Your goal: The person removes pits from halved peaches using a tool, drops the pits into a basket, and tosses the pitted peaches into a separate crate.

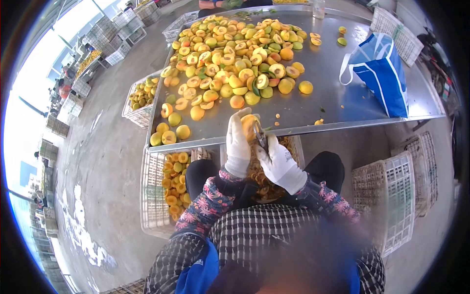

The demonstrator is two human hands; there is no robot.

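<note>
My left hand point(238, 147), in a white glove, is closed around a yellow peach point(249, 126) just off the table's near edge. In my right hand point(281, 165), also gloved, is a small metal pitting tool point(261, 137). Its curved tip is against the peach's right side; the fingers hide part of the handle. Below both hands stands a container of brown peach pits point(262, 179), partly covered by my wrists. Ahead on the metal table lies a big pile of peaches point(235, 59), some whole and some cut, with their pits showing.
A blue and white bag point(379, 73) stands on the metal table point(328, 105). At lower left, a white crate point(152, 196) holds peach halves point(175, 179). Another crate of fruit point(142, 95) sits beside the table. White crates point(384, 196) stand at right. Another person point(230, 4) is across the table.
</note>
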